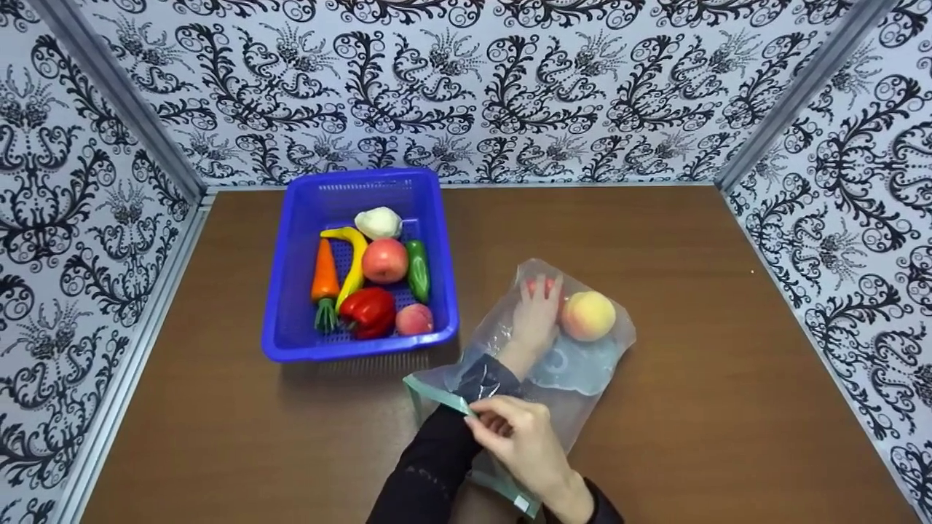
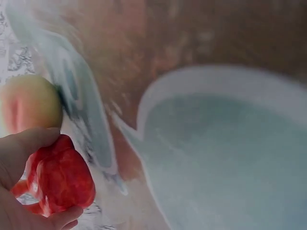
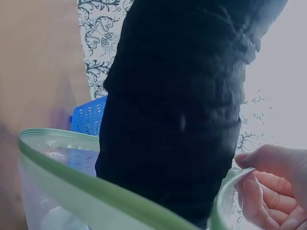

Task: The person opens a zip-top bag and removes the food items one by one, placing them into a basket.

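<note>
A clear zip bag (image 1: pixel 575 371) with a green seal strip lies on the table, its mouth toward the person. Deep inside it, my left hand (image 1: pixel 535 320) holds a red bell pepper (image 2: pixel 64 177), thumb over the top and fingers around the far side. Beside the pepper in the bag is a yellow-pink peach (image 1: pixel 588 316). My right hand (image 1: pixel 528 444) pinches the bag's green rim (image 3: pixel 108 194) between thumb and index finger, next to the left sleeve (image 3: pixel 172 105) that passes through the opening.
Left of the bag stands a blue plastic basket (image 1: pixel 273 291). In it lie a carrot (image 1: pixel 325 273), a banana (image 1: pixel 355 266), a white garlic bulb (image 1: pixel 380 223), an apple (image 1: pixel 385 260), a cucumber (image 1: pixel 418 271), another red bell pepper (image 1: pixel 370 313) and a small peach (image 1: pixel 415 319). Patterned walls enclose the table.
</note>
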Available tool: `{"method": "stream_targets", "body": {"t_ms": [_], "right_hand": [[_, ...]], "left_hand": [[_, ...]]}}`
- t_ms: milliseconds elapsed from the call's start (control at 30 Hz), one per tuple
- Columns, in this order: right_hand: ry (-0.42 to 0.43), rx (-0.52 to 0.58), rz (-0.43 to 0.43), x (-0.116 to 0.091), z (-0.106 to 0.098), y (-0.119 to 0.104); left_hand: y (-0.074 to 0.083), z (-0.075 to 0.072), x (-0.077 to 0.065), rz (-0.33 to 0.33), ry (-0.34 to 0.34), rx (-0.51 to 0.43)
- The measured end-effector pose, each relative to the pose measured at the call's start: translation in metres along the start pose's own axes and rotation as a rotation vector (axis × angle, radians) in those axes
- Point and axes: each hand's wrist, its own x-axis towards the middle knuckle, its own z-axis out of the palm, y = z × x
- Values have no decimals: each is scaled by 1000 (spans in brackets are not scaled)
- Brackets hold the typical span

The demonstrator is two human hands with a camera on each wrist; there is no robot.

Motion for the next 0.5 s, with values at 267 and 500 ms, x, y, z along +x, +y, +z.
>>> {"method": "stream_targets", "body": {"t_ms": [267,500], "right_hand": [[3,-9,-5,2,-4,1],[8,-27,23,3,-7,1]], "left_hand": [[2,-15,-16,36,10,18],[-3,-34,-39,92,67,23]]}}
